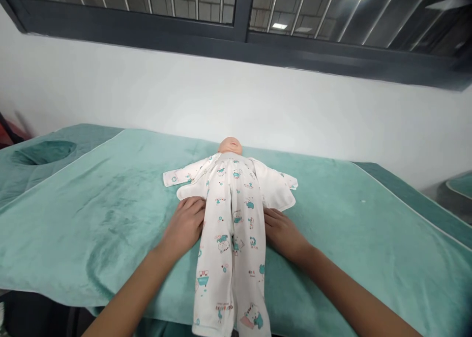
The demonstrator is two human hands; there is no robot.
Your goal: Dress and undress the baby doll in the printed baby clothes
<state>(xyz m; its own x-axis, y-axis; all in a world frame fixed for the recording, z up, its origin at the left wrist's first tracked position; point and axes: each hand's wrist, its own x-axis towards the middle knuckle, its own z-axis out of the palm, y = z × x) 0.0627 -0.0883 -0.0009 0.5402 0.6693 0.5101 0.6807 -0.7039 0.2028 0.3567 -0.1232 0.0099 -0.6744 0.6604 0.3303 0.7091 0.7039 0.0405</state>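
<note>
A baby doll point(230, 145) lies face up on a teal towel point(110, 204), head toward the wall. It wears a white printed romper point(232, 229) whose legs hang over the table's front edge. My left hand point(184, 226) rests flat on the towel against the romper's left side, fingers stretched out. On the other side my right hand point(282, 231) lies flat, fingers extended and touching the romper's edge. Neither hand holds anything. The doll's sleeves are spread out to both sides.
The towel covers a padded table point(398, 189) with a darker teal sheet; a face hole point(44, 151) shows at the far left. A white wall point(258, 101) and a dark-framed window point(243, 27) stand behind. Another teal surface point(460, 184) sits at the right edge.
</note>
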